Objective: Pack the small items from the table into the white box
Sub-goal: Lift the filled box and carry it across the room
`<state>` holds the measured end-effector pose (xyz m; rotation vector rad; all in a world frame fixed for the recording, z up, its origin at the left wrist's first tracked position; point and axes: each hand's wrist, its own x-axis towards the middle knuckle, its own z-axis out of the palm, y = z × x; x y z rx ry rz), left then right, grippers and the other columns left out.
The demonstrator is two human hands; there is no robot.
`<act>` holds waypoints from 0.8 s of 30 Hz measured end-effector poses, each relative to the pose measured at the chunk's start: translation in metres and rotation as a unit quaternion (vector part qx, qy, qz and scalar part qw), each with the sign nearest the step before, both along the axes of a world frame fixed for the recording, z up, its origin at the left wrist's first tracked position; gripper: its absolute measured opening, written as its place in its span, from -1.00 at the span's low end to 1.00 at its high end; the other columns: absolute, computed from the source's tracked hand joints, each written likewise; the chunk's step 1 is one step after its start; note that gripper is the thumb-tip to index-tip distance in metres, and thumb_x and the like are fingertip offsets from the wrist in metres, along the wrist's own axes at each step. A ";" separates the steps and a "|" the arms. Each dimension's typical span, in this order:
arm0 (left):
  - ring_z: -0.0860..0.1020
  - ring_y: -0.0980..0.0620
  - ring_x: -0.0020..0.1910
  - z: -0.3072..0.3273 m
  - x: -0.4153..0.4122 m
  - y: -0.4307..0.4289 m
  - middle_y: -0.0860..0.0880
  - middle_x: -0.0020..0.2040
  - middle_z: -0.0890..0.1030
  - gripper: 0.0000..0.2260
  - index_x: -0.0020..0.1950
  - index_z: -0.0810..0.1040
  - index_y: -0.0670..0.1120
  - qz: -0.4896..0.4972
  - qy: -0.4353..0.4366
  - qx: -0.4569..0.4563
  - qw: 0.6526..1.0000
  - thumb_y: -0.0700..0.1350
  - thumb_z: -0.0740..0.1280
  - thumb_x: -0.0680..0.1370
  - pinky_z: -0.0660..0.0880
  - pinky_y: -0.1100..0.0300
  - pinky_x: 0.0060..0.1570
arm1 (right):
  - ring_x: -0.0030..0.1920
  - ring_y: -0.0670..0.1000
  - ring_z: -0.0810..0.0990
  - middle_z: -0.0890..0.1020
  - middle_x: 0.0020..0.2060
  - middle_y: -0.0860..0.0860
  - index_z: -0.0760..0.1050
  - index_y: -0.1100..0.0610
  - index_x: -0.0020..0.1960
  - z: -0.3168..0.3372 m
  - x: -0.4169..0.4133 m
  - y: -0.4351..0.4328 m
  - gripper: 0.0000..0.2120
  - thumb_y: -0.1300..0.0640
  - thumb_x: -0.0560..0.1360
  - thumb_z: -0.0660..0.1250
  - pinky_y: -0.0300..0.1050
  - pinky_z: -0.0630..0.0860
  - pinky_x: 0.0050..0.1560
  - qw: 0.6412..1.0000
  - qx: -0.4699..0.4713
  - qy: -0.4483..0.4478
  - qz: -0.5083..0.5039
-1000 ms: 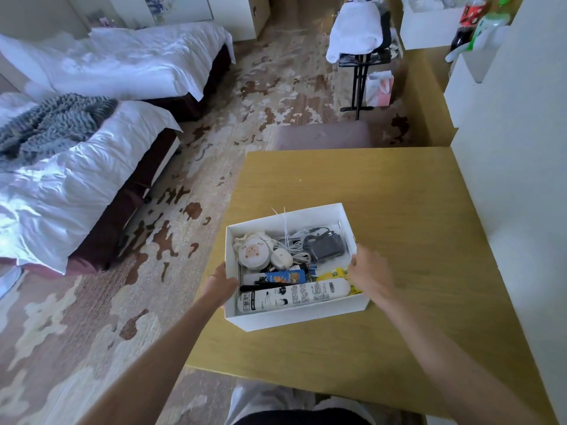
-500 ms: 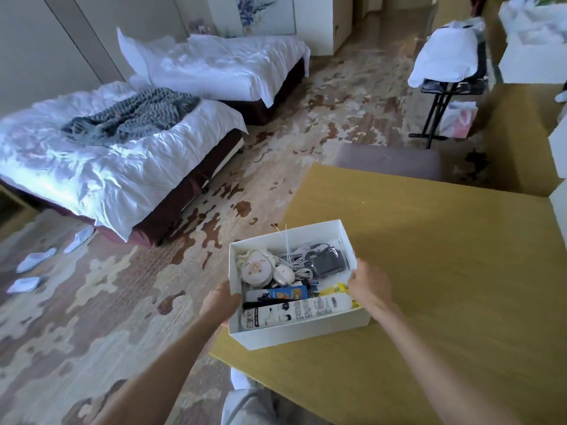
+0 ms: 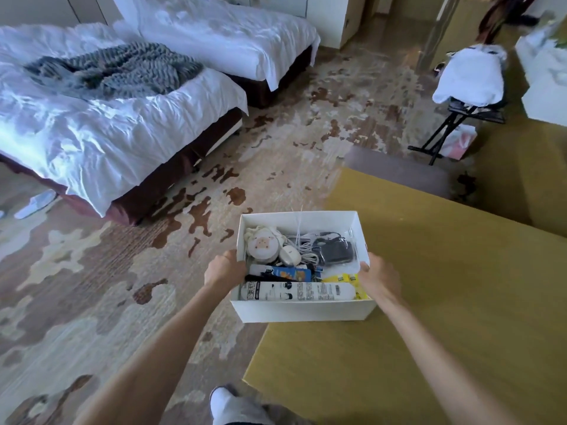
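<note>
The white box [image 3: 303, 311] hangs lifted over the left edge of the yellow table [image 3: 445, 286], half above the carpet. My left hand [image 3: 225, 269] grips its left wall and my right hand [image 3: 379, 279] grips its right wall. Inside lie a white tube with black print [image 3: 299, 291], a blue packet [image 3: 291, 273], a yellow packet [image 3: 343, 278], a round white case with a pig face [image 3: 260, 245], a small white mouse-like item [image 3: 290, 254], white cables [image 3: 303, 240] and a black adapter in a clear bag [image 3: 336, 251].
Two beds with white sheets [image 3: 122, 127] and a grey knitted blanket [image 3: 113, 69] stand to the left across patterned carpet. A grey bench [image 3: 399, 173] sits behind the table. A folding rack with white cloth [image 3: 469, 78] stands at the right. White slippers [image 3: 35, 204] lie by the bed.
The box has been carried left, from resting on the table to hanging past its left edge. My view has turned left toward the beds. Both hands keep their hold.
</note>
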<state>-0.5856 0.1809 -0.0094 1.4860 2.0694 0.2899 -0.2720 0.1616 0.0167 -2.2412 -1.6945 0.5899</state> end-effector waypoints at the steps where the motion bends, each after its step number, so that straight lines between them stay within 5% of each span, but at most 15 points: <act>1: 0.59 -0.05 -0.22 -0.002 -0.016 0.006 -0.02 -0.23 0.58 -0.86 0.01 0.49 -0.04 0.002 -0.003 0.002 1.000 -0.09 0.19 0.50 0.58 0.11 -0.22 | -0.22 0.17 0.55 0.60 -0.24 0.10 0.51 0.19 0.03 0.003 -0.017 0.009 -0.84 0.21 0.58 0.16 -0.11 0.39 -0.27 1.000 0.000 -0.006 0.004; 3: 0.53 0.02 -0.32 -0.004 -0.051 0.014 0.04 -0.31 0.51 -0.87 0.00 0.50 -0.08 0.012 -0.002 0.010 1.000 -0.12 0.19 0.53 0.46 0.19 -0.36 | -0.22 0.21 0.51 0.56 -0.29 0.12 0.47 0.19 -0.07 0.006 -0.053 0.023 -0.85 0.21 0.57 0.14 -0.02 0.43 -0.23 1.000 -0.004 -0.012 0.008; 6: 0.53 -0.06 -0.28 -0.004 -0.114 0.020 -0.01 -0.28 0.52 -0.91 -0.06 0.46 -0.07 0.030 0.016 0.017 0.999 -0.10 0.18 0.53 0.45 0.16 -0.32 | -0.20 0.20 0.52 0.58 -0.26 0.12 0.44 0.12 -0.13 -0.001 -0.115 0.041 -0.86 0.21 0.57 0.16 -0.04 0.38 -0.26 1.000 -0.004 0.006 0.011; 10: 0.54 -0.11 -0.26 -0.005 -0.203 0.019 -0.07 -0.23 0.57 -0.86 -0.04 0.50 -0.11 0.074 0.014 0.014 0.997 -0.11 0.18 0.51 0.45 0.13 -0.31 | -0.19 0.18 0.57 0.61 -0.23 0.12 0.50 0.17 -0.01 -0.011 -0.204 0.073 -0.85 0.18 0.59 0.17 -0.05 0.47 -0.19 0.998 -0.014 0.015 0.055; 14: 0.58 -0.12 -0.26 -0.013 -0.287 -0.006 -0.12 -0.19 0.63 -0.82 -0.04 0.53 -0.17 0.153 0.007 0.011 0.988 -0.12 0.18 0.52 0.54 0.08 -0.31 | -0.10 0.21 0.57 0.65 -0.07 0.20 0.52 0.19 0.03 -0.021 -0.300 0.106 -0.85 0.17 0.59 0.20 -0.07 0.34 -0.20 0.992 -0.018 0.023 0.121; 20: 0.50 -0.06 -0.30 -0.026 -0.404 -0.058 -0.09 -0.21 0.59 -0.80 0.01 0.55 -0.19 0.294 0.019 0.006 0.956 -0.13 0.20 0.53 0.40 0.16 -0.34 | -0.04 0.28 0.58 0.64 -0.06 0.25 0.48 0.21 -0.03 -0.032 -0.457 0.138 -0.87 0.18 0.58 0.20 0.01 0.44 -0.11 0.962 -0.029 0.029 0.269; 24: 0.57 -0.12 -0.24 -0.032 -0.476 -0.092 -0.17 -0.12 0.65 -0.79 0.05 0.54 -0.19 0.381 0.007 0.003 0.925 -0.14 0.19 0.54 0.50 0.11 -0.26 | -0.06 0.25 0.59 0.64 -0.08 0.23 0.48 0.23 -0.02 -0.048 -0.569 0.152 -0.86 0.17 0.59 0.19 0.02 0.47 -0.11 0.933 -0.039 0.039 0.355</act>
